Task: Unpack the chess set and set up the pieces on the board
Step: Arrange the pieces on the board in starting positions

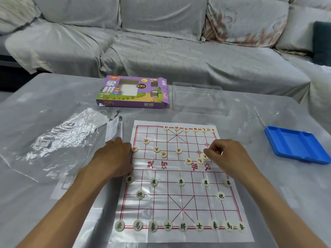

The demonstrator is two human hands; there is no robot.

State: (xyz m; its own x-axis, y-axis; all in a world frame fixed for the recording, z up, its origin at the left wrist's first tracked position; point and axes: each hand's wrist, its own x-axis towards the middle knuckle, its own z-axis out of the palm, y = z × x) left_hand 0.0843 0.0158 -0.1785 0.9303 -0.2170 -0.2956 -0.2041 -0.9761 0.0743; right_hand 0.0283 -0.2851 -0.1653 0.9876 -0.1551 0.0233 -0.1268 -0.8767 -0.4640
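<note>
Paper board (180,176) flat on the table (268,203), long axis running away from the person, right hand (227,154) pinching a red piece (206,150) (edge barely visible) above the river, left hand (116,154) flat, pressing the board's left edge.

Left hand (114,156) flat, right hand (227,156) pinching.

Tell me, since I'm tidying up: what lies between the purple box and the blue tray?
In the head view, a clear plastic insert lies between the purple box and blue tray.
</note>
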